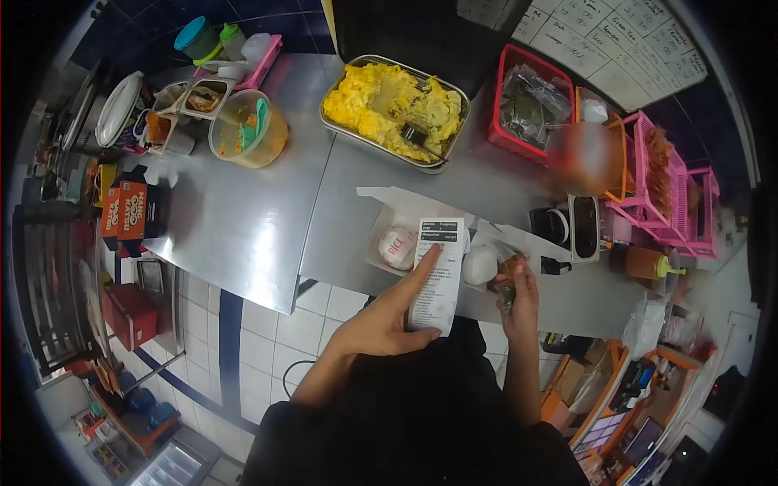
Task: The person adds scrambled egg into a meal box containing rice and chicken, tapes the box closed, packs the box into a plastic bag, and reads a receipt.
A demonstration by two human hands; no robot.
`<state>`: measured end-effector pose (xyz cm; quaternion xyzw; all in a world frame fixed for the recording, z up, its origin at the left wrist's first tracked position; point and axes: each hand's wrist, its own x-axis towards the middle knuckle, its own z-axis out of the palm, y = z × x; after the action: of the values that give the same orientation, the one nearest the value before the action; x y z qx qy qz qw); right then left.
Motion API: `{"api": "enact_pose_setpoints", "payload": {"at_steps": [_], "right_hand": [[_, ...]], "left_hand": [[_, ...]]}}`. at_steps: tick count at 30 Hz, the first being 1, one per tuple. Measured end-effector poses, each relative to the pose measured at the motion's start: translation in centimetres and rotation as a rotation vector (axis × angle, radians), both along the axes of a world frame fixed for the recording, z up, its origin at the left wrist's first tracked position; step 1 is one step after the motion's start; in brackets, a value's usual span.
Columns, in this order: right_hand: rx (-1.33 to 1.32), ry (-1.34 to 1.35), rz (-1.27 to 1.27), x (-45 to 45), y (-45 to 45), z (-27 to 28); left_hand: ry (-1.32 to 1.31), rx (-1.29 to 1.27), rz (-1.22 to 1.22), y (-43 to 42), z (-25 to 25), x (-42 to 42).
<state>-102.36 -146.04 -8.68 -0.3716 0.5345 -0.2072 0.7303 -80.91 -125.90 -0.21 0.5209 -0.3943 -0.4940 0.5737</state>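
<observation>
My left hand (387, 317) grips a printed paper receipt (435, 300), its index finger lying along the paper and its thumb at the lower edge. Partly behind the receipt, an open white cardboard box (374, 231) holds a round wrapped bundle marked RICE (398, 247). To the right of the receipt is a white rounded bundle (480, 265) beside an open white box flap (531, 241). My right hand (523, 300) pinches a small clear plastic packet (506, 285) with reddish and dark contents, which I cannot make out further.
A metal tray of yellow food (356, 91) with a dark-handled utensil stands at the back. Around the steel counter (235, 206) are a clear tub (271, 146), a red basket (496, 121), pink baskets (648, 162), a sauce bottle (640, 263) and orange-black printed boxes (127, 211).
</observation>
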Motion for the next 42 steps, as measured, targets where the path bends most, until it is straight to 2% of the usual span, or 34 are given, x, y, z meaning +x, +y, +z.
{"api": "enact_pose_setpoints", "payload": {"at_steps": [2, 3, 6, 9, 10, 12, 14, 18, 27, 30, 33, 36, 38, 39, 40, 41, 42], "right_hand": [[0.049, 0.008, 0.009, 1.6, 2.7, 0.5], [0.083, -0.105, 0.065, 2.0, 3.9, 0.2], [0.217, -0.204, 0.228, 4.9, 6.3, -0.2], [0.237, -0.392, 0.006, 9.1, 7.8, 0.7], [0.220, -0.482, -0.087, 10.2, 8.1, 1.7], [0.131, -0.424, -0.029, 11.0, 8.3, 3.3], [0.094, -0.361, 0.082, 9.9, 7.8, 3.6], [0.025, -0.298, 0.150, 7.5, 7.0, 3.5], [-0.233, -0.272, 0.118, 4.2, 4.3, 7.3], [-0.314, -0.275, 0.068, 2.7, 3.4, 8.7], [-0.517, -0.252, -0.005, -0.9, 1.2, 10.0], [-0.617, -0.021, -0.075, -6.4, -3.5, 14.0], [-0.974, -0.001, -0.244, -9.9, -7.9, 15.3], [-1.178, -0.033, -0.335, -10.5, -10.4, 16.6], [-1.277, -0.087, -0.290, -13.3, -13.2, 17.4], [-1.373, -0.147, -0.240, -16.0, -15.8, 18.3], [-1.256, -0.105, -0.421, -18.7, -17.8, 19.2]], "left_hand": [[0.051, 0.004, -0.014, 1.1, -0.2, 1.2], [0.072, 0.009, -0.022, 1.6, -0.2, 1.8], [0.097, 0.011, -0.009, 3.0, -0.1, 2.9], [-0.077, -0.031, 0.020, 3.9, 0.0, 3.8], [-0.056, -0.023, 0.011, 4.3, 0.1, 4.0], [-0.016, -0.011, 0.000, 4.9, 0.1, 4.4], [-0.014, -0.013, 0.001, 5.2, 0.3, 4.7], [0.070, -0.004, -0.021, 5.4, 1.1, 4.8], [0.085, -0.041, -0.063, 2.3, 2.3, 3.1], [0.008, -0.067, -0.099, -0.1, 2.3, 2.1], [-0.025, -0.020, -0.152, -2.7, 1.4, 0.4], [0.000, 0.051, -0.182, -5.4, 0.9, -1.8], [0.133, 0.056, -0.132, -7.3, 0.1, -4.2], [0.084, 0.023, -0.127, -8.7, 0.1, -5.4], [0.035, -0.003, -0.105, -10.3, 0.6, -6.9], [0.238, 0.073, -0.080, -11.7, 1.2, -8.5], [0.235, 0.060, -0.090, -13.7, 1.4, -9.9]]}}
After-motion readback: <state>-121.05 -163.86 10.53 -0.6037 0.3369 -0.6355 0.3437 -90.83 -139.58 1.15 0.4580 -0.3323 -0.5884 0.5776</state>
